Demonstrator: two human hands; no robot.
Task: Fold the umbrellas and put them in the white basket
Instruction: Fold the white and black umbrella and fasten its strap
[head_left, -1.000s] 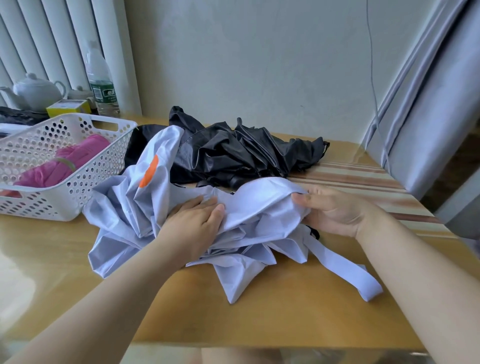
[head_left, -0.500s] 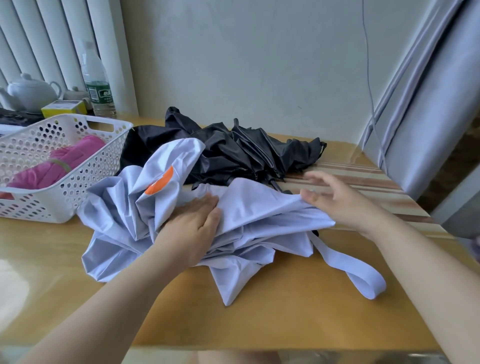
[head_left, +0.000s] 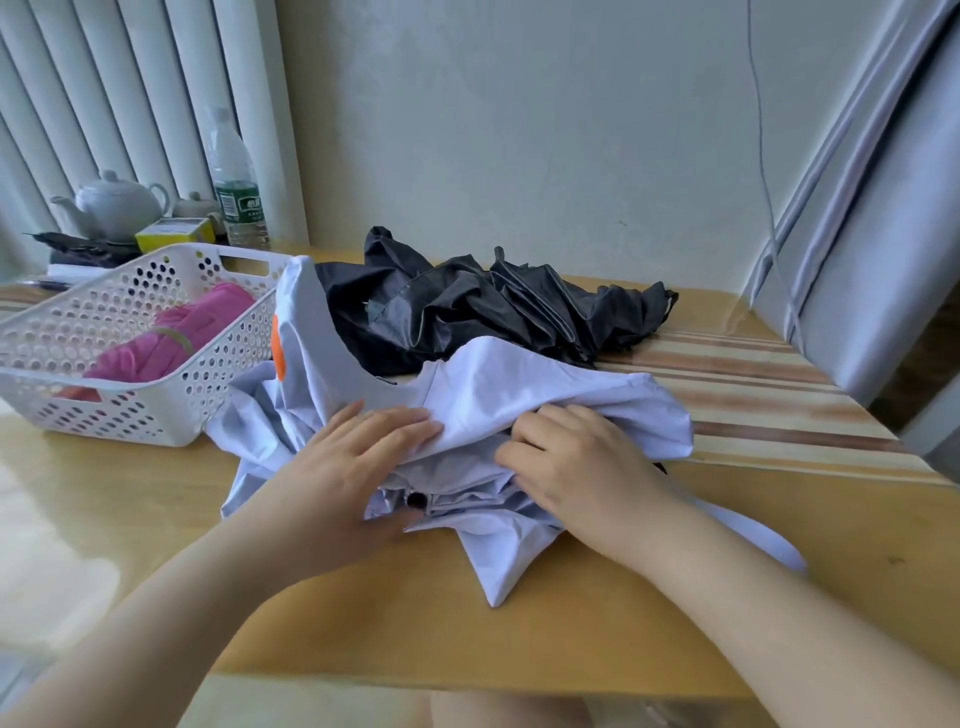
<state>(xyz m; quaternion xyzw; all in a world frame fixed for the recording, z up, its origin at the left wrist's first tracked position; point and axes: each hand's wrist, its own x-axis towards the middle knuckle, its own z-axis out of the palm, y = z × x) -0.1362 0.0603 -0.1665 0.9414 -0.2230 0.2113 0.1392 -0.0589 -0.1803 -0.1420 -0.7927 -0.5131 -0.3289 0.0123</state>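
Observation:
A crumpled pale blue umbrella (head_left: 545, 384) with an orange patch lies on the table in front of me. My left hand (head_left: 353, 457) presses flat on its fabric, fingers straight. Just to the right, my right hand (head_left: 582, 467) grips a bunch of the folds, its fingertips tucked under a flap. The umbrella's strap (head_left: 753, 535) trails out to the right. Behind it sprawls a black umbrella (head_left: 467, 312), unfolded and loose. At the left stands the white basket (head_left: 156, 415), holding a folded pink umbrella (head_left: 171, 338).
Behind the basket stand a water bottle (head_left: 236, 182), a white teapot (head_left: 117, 202) and a yellow box (head_left: 174, 234). A grey curtain (head_left: 857, 234) hangs at the table's right end. The wooden table (head_left: 571, 623) ends close to me.
My right hand came in from the umbrella's right end to its middle and now grips the folds. The flap with the orange patch has swung up toward the basket.

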